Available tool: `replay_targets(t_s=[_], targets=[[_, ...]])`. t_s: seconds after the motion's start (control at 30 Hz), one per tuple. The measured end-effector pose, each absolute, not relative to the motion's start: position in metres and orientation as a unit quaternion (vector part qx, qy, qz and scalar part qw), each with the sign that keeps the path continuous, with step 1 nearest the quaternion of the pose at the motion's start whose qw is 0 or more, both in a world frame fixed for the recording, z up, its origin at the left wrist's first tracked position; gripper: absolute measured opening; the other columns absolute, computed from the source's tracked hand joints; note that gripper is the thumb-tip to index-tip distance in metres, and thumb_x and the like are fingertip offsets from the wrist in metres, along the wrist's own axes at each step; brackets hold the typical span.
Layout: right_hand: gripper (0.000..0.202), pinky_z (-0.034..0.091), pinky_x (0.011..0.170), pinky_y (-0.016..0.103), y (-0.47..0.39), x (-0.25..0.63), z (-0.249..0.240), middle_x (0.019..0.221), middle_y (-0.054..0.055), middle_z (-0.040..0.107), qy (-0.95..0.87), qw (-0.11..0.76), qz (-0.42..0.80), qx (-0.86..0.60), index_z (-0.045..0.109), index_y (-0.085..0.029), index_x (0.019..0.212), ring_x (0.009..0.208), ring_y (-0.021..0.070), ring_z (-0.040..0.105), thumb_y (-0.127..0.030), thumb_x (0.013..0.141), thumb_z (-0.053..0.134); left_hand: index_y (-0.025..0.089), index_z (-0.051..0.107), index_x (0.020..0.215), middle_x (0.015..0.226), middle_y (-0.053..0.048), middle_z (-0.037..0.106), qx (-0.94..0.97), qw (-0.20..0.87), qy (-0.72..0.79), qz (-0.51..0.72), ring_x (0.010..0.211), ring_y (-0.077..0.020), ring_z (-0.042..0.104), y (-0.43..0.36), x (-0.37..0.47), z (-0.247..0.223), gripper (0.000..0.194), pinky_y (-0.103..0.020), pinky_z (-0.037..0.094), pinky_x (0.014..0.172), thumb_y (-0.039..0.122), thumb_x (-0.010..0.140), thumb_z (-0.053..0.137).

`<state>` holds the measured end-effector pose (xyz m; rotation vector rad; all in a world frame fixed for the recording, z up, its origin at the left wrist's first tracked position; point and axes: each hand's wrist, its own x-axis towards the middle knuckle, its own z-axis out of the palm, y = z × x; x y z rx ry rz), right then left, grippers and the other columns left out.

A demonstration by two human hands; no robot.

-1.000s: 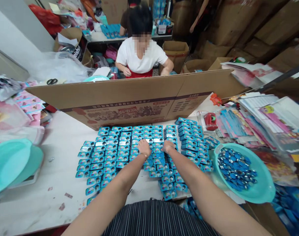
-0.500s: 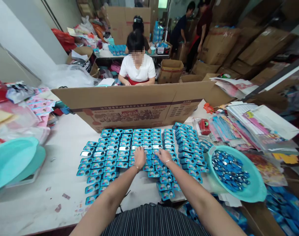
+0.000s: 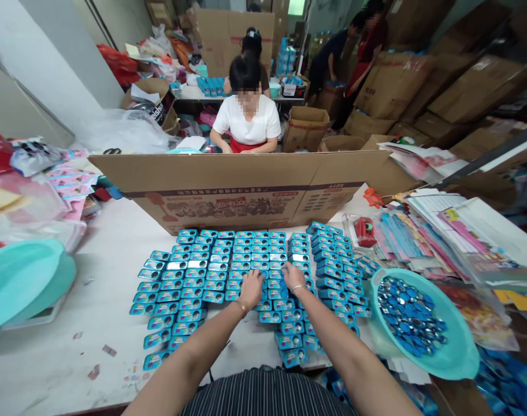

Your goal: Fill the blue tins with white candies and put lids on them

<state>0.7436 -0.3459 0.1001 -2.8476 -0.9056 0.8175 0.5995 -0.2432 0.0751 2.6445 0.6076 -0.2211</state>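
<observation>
Rows of small blue boxes (image 3: 193, 292), each with a round dark opening on its top face, stand packed together on the white table. Over the middle rows, my left hand (image 3: 251, 289) has its fingers bent down and drawn together at the box tops. My right hand (image 3: 293, 276) is a short way to the right, its fingertips pinched together above another column. Whatever lies in either set of fingers is too small or hidden to make out. To the right, a turquoise basin (image 3: 452, 363) contains many shiny blue and silver round pieces (image 3: 408, 312).
A long cardboard panel (image 3: 241, 173) stands behind the boxes. Turquoise basins (image 3: 25, 277) sit at the left, and papers and packets (image 3: 402, 231) are piled at the right. Beyond the panel a person in a white top (image 3: 246, 124) sits; others stand farther back by cartons (image 3: 391, 81).
My left hand has shifted slightly right and nearer to me across the boxes. The right hand has moved a little right. The camera view has also shifted slightly.
</observation>
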Motion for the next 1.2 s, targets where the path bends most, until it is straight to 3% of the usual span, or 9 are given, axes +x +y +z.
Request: replay_targets(t_s=[0.27, 0.5, 0.7, 0.77, 0.83, 0.93, 1.1, 1.2], targets=[[0.034, 0.044, 0.07, 0.027, -0.321, 0.786, 0.096, 0.11, 0.012, 0.07, -0.249, 0.008, 0.284, -0.926, 0.057, -0.017, 0.122, 0.099, 0.0234, 0.067, -0.023, 0.088, 0.058, 0.021, 0.041, 0.145, 0.149, -0.013, 0.045, 0.968, 0.175, 0.16, -0.081, 0.138, -0.0293, 0.038, -0.25, 0.588, 0.054, 0.054, -0.046, 0.03, 0.11, 0.011, 0.093, 0.038], [0.032, 0.048, 0.073, 0.031, -0.303, 0.802, 0.082, 0.108, 0.018, 0.07, -0.219, -0.025, 0.339, -0.914, 0.068, -0.014, 0.107, 0.103, 0.0309, 0.067, -0.023, 0.077, 0.069, 0.019, 0.039, 0.148, 0.152, -0.015, 0.04, 0.97, 0.161, 0.14, -0.119, 0.142, -0.0305, 0.033, -0.252, 0.591, 0.051, 0.054, -0.052, 0.018, 0.118, 0.017, 0.094, 0.039], [0.029, 0.048, 0.073, 0.028, -0.312, 0.801, 0.093, 0.102, 0.013, 0.072, -0.209, 0.013, 0.327, -0.921, 0.069, -0.017, 0.097, 0.099, 0.0269, 0.067, -0.028, 0.071, 0.075, 0.018, 0.037, 0.149, 0.156, -0.015, 0.035, 0.963, 0.172, 0.164, -0.125, 0.145, -0.0307, 0.029, -0.26, 0.593, 0.058, 0.053, -0.053, 0.019, 0.118, 0.023, 0.096, 0.039], [0.026, 0.047, 0.066, 0.025, -0.32, 0.798, 0.101, 0.096, 0.01, 0.072, -0.212, 0.036, 0.326, -0.921, 0.067, -0.017, 0.096, 0.089, 0.0231, 0.069, -0.034, 0.077, 0.071, 0.017, 0.035, 0.149, 0.156, -0.014, 0.034, 0.957, 0.198, 0.181, -0.11, 0.146, -0.0301, 0.027, -0.261, 0.589, 0.058, 0.055, -0.052, 0.021, 0.118, 0.026, 0.096, 0.041], [0.025, 0.044, 0.057, 0.023, -0.325, 0.792, 0.106, 0.088, 0.008, 0.072, -0.219, 0.061, 0.336, -0.914, 0.064, -0.017, 0.095, 0.074, 0.0185, 0.068, -0.039, 0.09, 0.055, 0.016, 0.033, 0.15, 0.157, -0.014, 0.033, 0.945, 0.234, 0.213, -0.084, 0.144, -0.0288, 0.031, -0.262, 0.584, 0.06, 0.056, -0.048, 0.025, 0.117, 0.027, 0.095, 0.042], [0.037, 0.043, 0.05, 0.022, -0.321, 0.776, 0.11, 0.081, 0.007, 0.072, -0.237, 0.087, 0.361, -0.898, 0.062, -0.016, 0.095, 0.06, 0.0148, 0.064, -0.033, 0.1, 0.03, 0.014, 0.033, 0.148, 0.154, -0.016, 0.037, 0.917, 0.28, 0.28, -0.035, 0.139, -0.0277, 0.038, -0.259, 0.581, 0.062, 0.055, -0.044, 0.032, 0.113, 0.026, 0.095, 0.041], [0.026, 0.047, 0.071, 0.027, -0.29, 0.737, 0.105, 0.102, 0.013, 0.072, -0.287, 0.09, 0.343, -0.89, 0.056, -0.015, 0.112, 0.089, 0.0209, 0.069, -0.031, 0.099, 0.04, 0.015, 0.042, 0.141, 0.135, -0.014, 0.05, 0.9, 0.294, 0.323, 0.021, 0.126, -0.0262, 0.046, -0.241, 0.587, 0.069, 0.047, -0.041, 0.039, 0.105, 0.023, 0.094, 0.04], [0.038, 0.045, 0.08, 0.033, -0.277, 0.722, 0.1, 0.109, 0.017, 0.07, -0.317, 0.065, 0.317, -0.891, 0.048, -0.016, 0.125, 0.102, 0.0272, 0.066, -0.036, 0.093, 0.053, 0.014, 0.045, 0.138, 0.129, -0.014, 0.052, 0.903, 0.275, 0.329, 0.017, 0.122, -0.0265, 0.048, -0.23, 0.593, 0.073, 0.046, -0.04, 0.039, 0.103, 0.019, 0.092, 0.041]])
